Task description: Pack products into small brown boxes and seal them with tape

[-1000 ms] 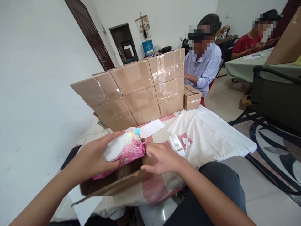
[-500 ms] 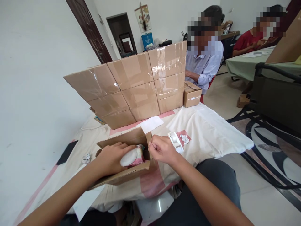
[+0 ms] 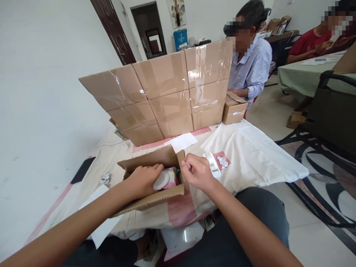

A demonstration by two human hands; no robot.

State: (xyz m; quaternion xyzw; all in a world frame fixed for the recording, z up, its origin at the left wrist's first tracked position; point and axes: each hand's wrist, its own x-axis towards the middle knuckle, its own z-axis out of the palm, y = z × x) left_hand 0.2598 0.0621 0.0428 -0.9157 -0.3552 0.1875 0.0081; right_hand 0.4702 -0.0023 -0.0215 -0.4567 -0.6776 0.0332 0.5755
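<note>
An open cardboard box (image 3: 155,196) lies in front of me on the cloth-covered table, its flaps raised. Inside it is a pink, patterned pack of wet wipes (image 3: 172,179) with a round white lid. My left hand (image 3: 143,180) reaches into the box from the left, fingers curled around the lid end of the pack; the fingertips are partly hidden. At the box's right end my right hand (image 3: 198,170) is closed, with thumb and fingers pinched at the edge of the flap. Just beyond that hand is a white tape dispenser (image 3: 214,166), partly covered by it.
A tall taped cardboard panel (image 3: 169,107) stands across the table, with white paper (image 3: 182,142) before it. A small closed box (image 3: 235,109) sits at its right end, near a seated person (image 3: 254,70). Crumpled paper (image 3: 222,162) and a black phone-like slab (image 3: 82,170) lie on the cloth.
The view has shifted, so the scene sits further right and slightly higher. My left hand has drawn its fingers in toward the lid end of the pack. My right hand stays at the flap.
</note>
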